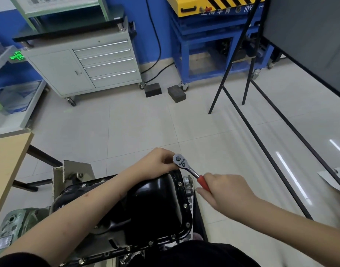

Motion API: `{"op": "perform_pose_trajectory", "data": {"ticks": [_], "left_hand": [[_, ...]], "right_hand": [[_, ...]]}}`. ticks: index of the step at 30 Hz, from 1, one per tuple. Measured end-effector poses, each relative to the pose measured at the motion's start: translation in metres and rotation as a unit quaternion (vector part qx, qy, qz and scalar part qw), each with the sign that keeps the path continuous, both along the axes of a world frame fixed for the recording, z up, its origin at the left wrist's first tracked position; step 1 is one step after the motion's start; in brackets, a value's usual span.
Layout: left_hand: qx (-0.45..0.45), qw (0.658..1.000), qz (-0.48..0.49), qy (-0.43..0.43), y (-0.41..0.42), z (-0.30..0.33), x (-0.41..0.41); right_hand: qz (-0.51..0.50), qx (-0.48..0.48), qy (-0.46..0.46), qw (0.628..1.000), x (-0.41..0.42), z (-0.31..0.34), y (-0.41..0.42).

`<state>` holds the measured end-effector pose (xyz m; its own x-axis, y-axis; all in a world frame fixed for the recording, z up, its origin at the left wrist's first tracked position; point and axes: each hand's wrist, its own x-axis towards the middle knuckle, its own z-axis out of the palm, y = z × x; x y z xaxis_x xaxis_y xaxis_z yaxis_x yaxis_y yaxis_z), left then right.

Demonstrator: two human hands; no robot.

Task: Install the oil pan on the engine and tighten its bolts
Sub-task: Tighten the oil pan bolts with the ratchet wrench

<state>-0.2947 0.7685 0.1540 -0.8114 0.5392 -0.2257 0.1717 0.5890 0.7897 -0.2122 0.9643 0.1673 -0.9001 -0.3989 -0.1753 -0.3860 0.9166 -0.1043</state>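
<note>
A black oil pan (153, 207) lies on the engine (13, 226) in front of me, with several bolts (185, 205) along its flange. A chrome ratchet wrench (186, 166) with a red handle stands over the pan's far right corner. My left hand (161, 158) reaches across the pan and grips the ratchet's head from the left. My right hand (226, 191) is closed around the red handle to the right of the pan. The socket under the head is hidden by my left hand.
A wooden table edge (9, 160) is at the left. Beyond the engine lies tiled floor with a grey drawer cabinet (84, 66), two dark blocks (175, 93), a blue machine frame (213, 45) and a black stand frame (261, 132) holding a large dark screen (309, 39) at right.
</note>
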Motion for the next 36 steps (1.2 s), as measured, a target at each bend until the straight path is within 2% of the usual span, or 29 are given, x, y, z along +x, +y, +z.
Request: {"op": "perform_pose_trajectory", "data": {"ticks": [5,7,11,13,18,20,22,24,27,30,33,36], "left_hand": [[0.008,1.000,0.018,-0.018,-0.001,0.001,-0.001],[0.016,0.999,0.028,-0.021,-0.001,0.000,-0.001],[-0.011,0.999,-0.003,-0.043,0.003,-0.001,-0.002],[-0.002,0.999,0.009,-0.043,0.002,-0.001,-0.003],[0.004,0.999,0.043,-0.003,0.001,0.000,-0.001],[-0.002,1.000,0.020,-0.002,0.005,0.000,0.000],[0.000,1.000,0.009,-0.013,0.005,0.000,0.001],[0.005,1.000,0.011,-0.016,0.003,0.000,0.000],[0.008,1.000,0.015,-0.021,0.001,-0.001,0.000],[0.009,1.000,0.011,-0.024,0.002,-0.001,0.001],[0.014,0.999,0.012,-0.033,0.001,0.000,0.000],[0.012,0.999,0.009,-0.043,0.000,0.000,-0.001]], "right_hand": [[0.044,-0.005,-0.042,0.998,-0.017,0.010,0.002],[0.072,0.014,-0.007,0.997,-0.049,0.018,0.013],[0.175,0.057,0.140,0.973,-0.116,0.024,0.020],[0.203,0.039,0.147,0.967,-0.131,0.021,0.010],[0.181,0.017,0.148,0.972,-0.120,0.016,0.022],[0.146,0.004,0.056,0.988,-0.110,0.016,0.028],[0.094,-0.023,-0.119,0.988,-0.110,0.022,0.025],[0.046,-0.064,-0.308,0.948,-0.119,0.028,0.020],[0.025,-0.075,-0.478,0.875,-0.124,0.026,0.018],[0.006,-0.157,-0.551,0.820,-0.117,0.016,0.022],[-0.042,-0.271,-0.539,0.796,-0.097,0.005,0.025],[-0.111,-0.391,-0.531,0.743,-0.066,-0.006,0.021]]}}
